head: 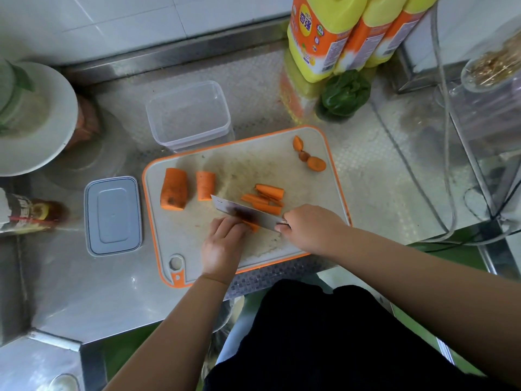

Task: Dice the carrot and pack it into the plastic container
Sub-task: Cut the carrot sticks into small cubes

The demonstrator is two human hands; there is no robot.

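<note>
**Carrot under the knife, container waiting**

We held a carrot piece (253, 225) down on the cutting board (242, 165) with our left hand (224, 244), fingers curled over it so that only an orange edge showed beside the blade. Our right hand (308, 228) gripped the handle of the knife (245, 213), fingers wrapped round it, and the blade lay across the board just against the left fingertips.

Beyond the blade lay a small heap of carrot strips (266, 198) — long slivers, touching one another. Farther left on the board stood two uncut chunks, a thick one (174, 189) and a smaller one (205, 185), near each other but apart. The carrot ends (308, 155) sat in the board's far right corner.

The plastic container (190, 115) stood open just behind the board's far edge, nothing in it that we could see. Its lid (113, 215) lay flat on the steel counter (84, 277) just left of the board. At the back stood yellow bottles (324, 38) with a green vegetable (345, 93) beside them — and a white plate (33, 119) at far left.
</note>
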